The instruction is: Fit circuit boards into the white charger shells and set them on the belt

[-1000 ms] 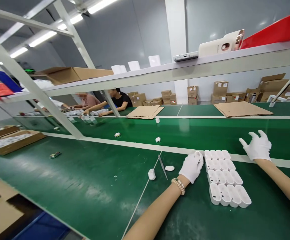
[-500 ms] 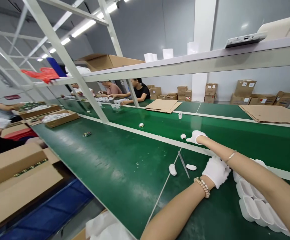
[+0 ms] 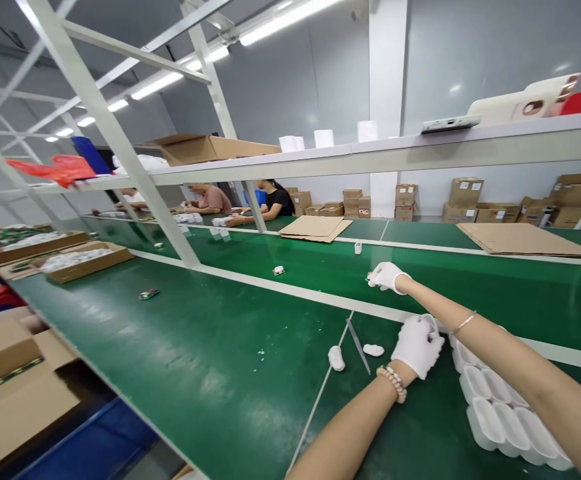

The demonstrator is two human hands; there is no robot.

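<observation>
My right hand (image 3: 386,275), in a white glove, reaches left across my other arm onto the green conveyor belt (image 3: 470,280). Its fingers close on a small white part (image 3: 369,277). My gloved left hand (image 3: 417,344) rests on the near table beside the far left corner of a white tray of cases (image 3: 495,413). It is curled around a white case (image 3: 429,321). Two loose white pieces (image 3: 336,358) (image 3: 373,349) and a thin metal blade (image 3: 357,337) lie just left of that hand.
More small white parts (image 3: 279,270) (image 3: 357,248) ride the belt, and a small circuit board (image 3: 149,293) lies on the near table. Cardboard sheets (image 3: 523,238), open boxes of parts (image 3: 87,260) and seated co-workers (image 3: 275,200) are farther off. A shelf (image 3: 420,150) on slanted struts hangs overhead.
My right hand swung from the right of the tray across to the left and closed on the white part on the belt. The view panned left; my left hand stayed by the tray.
</observation>
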